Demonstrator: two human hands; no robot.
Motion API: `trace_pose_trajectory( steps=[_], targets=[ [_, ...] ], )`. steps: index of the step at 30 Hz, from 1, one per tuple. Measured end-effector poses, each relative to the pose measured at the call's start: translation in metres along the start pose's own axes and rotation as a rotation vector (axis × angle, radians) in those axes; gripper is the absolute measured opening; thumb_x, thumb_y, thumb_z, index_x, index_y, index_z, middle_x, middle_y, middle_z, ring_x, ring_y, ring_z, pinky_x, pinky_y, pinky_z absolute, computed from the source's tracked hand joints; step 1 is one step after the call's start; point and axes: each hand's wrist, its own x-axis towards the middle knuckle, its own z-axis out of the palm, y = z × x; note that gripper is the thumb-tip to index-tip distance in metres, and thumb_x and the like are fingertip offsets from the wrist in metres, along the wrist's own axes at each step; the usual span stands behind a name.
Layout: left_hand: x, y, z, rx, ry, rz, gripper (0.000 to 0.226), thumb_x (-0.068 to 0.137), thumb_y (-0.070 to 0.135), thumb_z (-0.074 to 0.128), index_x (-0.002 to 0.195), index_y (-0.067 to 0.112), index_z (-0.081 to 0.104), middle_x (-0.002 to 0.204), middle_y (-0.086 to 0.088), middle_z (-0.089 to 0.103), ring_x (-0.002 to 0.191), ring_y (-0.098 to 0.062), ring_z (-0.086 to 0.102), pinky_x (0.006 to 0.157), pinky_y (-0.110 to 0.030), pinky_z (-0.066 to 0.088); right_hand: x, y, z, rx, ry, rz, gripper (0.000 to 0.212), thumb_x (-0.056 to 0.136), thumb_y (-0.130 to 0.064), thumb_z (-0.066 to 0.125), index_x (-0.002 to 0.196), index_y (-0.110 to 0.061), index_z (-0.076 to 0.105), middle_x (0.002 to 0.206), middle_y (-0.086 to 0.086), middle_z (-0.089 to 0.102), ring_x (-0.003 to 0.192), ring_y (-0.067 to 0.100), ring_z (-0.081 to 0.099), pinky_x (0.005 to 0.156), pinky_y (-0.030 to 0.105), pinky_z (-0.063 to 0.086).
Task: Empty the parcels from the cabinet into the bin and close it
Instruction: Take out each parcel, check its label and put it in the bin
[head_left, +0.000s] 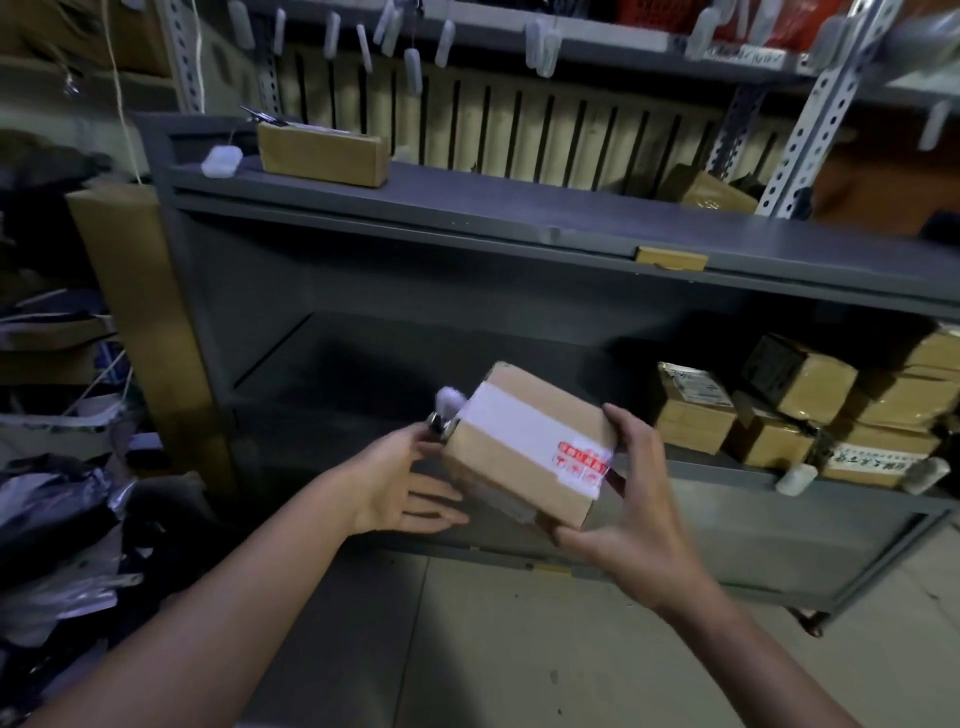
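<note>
While the right hand (639, 499) is curling round a parcel (524, 441) just outside the cabinet (415, 208), the left hand (400, 478) is propping it, fingers straight. Binning it is likely coming next; no bin is showing.

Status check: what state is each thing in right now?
Cabinet: open.
Held parcel: taped shut, tilted, off the shelf.
Right hand: grips the held parcel.
Left hand: fingers straight, at its left end.
Stacked parcels: on the shelf, right side.
Top box: lies on cabinet top.

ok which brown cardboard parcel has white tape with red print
The brown cardboard parcel gripped by the right hand, in front of the grey cabinet; the stacked parcels inside show no red print.
</note>
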Motion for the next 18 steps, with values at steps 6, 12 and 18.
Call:
trace_pose_trajectory(
  steps=[6,12,18],
  targets=[
    [0.000,-0.003,-0.003,-0.216,-0.060,-0.033,0.064,0.072,0.077,0.065,0.102,0.021,0.064,0.077,-0.006,0.069,0.081,-0.028,0.072,0.080,-0.040,0.054,-0.009,0.003,0.009,-0.286,-0.125,-0.260,0.118,0.061,-0.035,0.087,0.151,-0.038,0.011,0.155,-0.022,0.012,0.144,0.000,0.022,0.111,0.017,0.031],
    [0.002,-0.009,-0.003,-0.053,-0.036,-0.042,0.089,0.065,0.081,0.068,0.119,0.011,0.070,0.117,-0.019,0.068,0.109,-0.039,0.066,0.093,-0.046,0.052,-0.017,0.009,0.017,-0.481,-0.187,-0.412,0.100,0.072,-0.047,0.071,0.153,-0.021,0.019,0.162,-0.007,0.010,0.153,0.012,0.007,0.116,0.020,0.019],
    [0.001,-0.017,0.002,0.028,0.059,-0.032,0.076,0.072,0.066,0.070,0.122,0.009,0.067,0.100,-0.019,0.072,0.089,-0.035,0.070,0.078,-0.040,0.056,-0.021,0.018,0.020,-0.510,-0.198,-0.410,0.101,0.073,-0.047,0.072,0.154,-0.023,0.016,0.163,-0.004,0.009,0.152,0.012,0.007,0.105,0.027,0.038]
  ],
)
